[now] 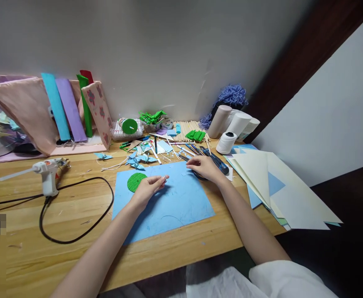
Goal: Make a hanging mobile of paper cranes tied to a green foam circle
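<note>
My left hand (pixel 150 188) is above a blue paper sheet (pixel 175 207), just right of a green disc (pixel 135 181) with a small dark mark at its centre. Its thumb and fingers are pinched together, and a tiny pale bit shows at the tips, too small to name. Farther right, over the sheet's far right corner, hovers my right hand (pixel 204 167). Its fingertips are brought together, and whatever they may hold cannot be made out. Dark-handled scissors (pixel 199 176) lie partly hidden beneath this hand. A thin curved thread (pixel 171 216) rests on the sheet.
At left stands a white glue gun (pixel 48 176) with its black cord (pixel 113 198) looped on the table. Folded blue paper cranes (pixel 136 159), pens and sticks clutter the back. A white thread spool (pixel 226 142) and stacked paper sheets (pixel 283 178) are at right, overhanging the edge.
</note>
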Motion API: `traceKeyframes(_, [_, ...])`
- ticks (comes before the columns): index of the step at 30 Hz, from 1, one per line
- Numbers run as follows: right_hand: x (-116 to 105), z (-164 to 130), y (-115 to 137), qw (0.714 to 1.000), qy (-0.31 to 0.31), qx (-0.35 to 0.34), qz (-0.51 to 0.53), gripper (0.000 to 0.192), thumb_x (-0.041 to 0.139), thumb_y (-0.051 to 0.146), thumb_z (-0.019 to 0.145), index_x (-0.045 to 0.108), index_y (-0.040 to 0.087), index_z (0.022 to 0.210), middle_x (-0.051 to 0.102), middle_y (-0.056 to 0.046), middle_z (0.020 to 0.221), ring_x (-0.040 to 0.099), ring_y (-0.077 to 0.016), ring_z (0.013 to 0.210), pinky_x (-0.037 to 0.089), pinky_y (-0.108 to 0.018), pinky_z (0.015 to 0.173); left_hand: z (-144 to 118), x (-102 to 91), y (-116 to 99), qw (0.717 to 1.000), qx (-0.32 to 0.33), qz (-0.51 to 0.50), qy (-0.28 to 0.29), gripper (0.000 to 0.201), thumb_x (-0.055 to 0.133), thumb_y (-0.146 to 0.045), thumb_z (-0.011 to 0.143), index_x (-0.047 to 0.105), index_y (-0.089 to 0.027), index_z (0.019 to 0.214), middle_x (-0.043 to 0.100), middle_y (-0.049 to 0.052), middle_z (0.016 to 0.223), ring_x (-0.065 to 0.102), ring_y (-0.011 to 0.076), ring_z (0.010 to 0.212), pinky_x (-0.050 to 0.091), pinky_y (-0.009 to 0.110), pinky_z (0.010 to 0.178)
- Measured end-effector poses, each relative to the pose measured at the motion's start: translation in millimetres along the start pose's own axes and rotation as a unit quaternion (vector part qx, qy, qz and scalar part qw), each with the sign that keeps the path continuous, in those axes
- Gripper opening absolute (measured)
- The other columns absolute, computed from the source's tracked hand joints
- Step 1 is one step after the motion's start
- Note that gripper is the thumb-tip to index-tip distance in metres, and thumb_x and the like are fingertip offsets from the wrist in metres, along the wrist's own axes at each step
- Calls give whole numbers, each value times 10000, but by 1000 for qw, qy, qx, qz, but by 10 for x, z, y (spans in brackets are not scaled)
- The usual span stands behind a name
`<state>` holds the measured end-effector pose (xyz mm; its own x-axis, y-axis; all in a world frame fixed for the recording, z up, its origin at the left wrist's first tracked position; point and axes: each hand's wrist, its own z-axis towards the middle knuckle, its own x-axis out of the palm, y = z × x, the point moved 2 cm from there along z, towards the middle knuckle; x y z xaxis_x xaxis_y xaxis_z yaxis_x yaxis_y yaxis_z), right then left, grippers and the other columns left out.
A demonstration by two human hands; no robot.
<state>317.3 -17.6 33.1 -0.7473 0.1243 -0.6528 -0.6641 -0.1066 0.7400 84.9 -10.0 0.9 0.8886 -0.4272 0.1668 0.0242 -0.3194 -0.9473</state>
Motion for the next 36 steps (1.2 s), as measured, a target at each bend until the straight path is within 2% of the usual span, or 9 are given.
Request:
traceKeyframes(4, [70,-33,6,990,68,-69,-106,123,655,229,714,699,173,814,640,-46,785,568,-145,672,426,-254,629,-12,15,-27,1000,7,20,2,337,728,-440,592,706,-132,727,690,79,910,578,138,796,440,234,752])
traceKeyframes(7, [148,-42,23,984,87,-93,-124,73,652,191,717,689,174,777,614,-38,768,559,-145,684,417,-254,642,-26,43,-65,999,11,41,-6,319,720,-422,605,681,-119,695,691,73,851,583,117,698,456,226,696])
traceKeyframes(11, [184,-45,16,982,101,-104,-125,54,619,164,741,667,179,721,591,-30,743,549,-149,700,409,-260,661,-15,72,-56,1000,-8,-8,-21,237,726,-313,633,673,-102,726,682,65,696,604,116,611,480,241,664])
traceKeyframes(15, [188,-50,3,981,107,-104,-122,51,604,169,753,654,182,753,589,-30,756,539,-148,693,404,-263,653,3,78,-17,998,-17,-60,-24,122,700,-182,676,660,-84,737,689,92,682,625,127,585,495,259,652])
traceKeyframes(19, [208,-52,4,981,118,-104,-115,64,583,169,766,646,180,760,592,-31,761,536,-145,683,403,-262,644,-11,80,-9,997,-33,-56,-38,102,646,-102,716,640,-79,815,697,103,697,644,142,592,513,281,668])
traceKeyframes(22, [217,-56,15,981,122,-106,-112,73,569,155,769,636,176,749,592,-31,754,537,-148,693,402,-263,650,-34,85,-30,996,-40,-63,-44,117,627,-86,729,623,-78,846,701,111,713,657,151,612,522,293,688])
traceKeyframes(27, [232,-54,4,983,109,-104,-101,138,595,184,768,644,181,896,606,-38,820,554,-151,722,414,-266,670,-67,85,-64,991,-70,-113,-35,99,611,-129,760,609,-64,835,702,164,790,678,171,681,534,253,679])
traceKeyframes(30, [256,-41,-12,985,96,-101,-98,108,611,192,758,654,182,857,603,-40,815,555,-151,716,415,-269,673,-74,81,-69,985,-92,-140,-27,113,548,-131,802,602,-53,863,696,183,839,683,183,739,542,222,668])
traceKeyframes(36, [275,-24,-21,987,82,-103,-97,36,603,189,761,635,184,745,580,-30,766,535,-145,686,406,-271,655,-47,68,-51,962,-138,-235,-18,130,462,-82,819,571,-15,847,667,239,879,682,225,799,555,238,703])
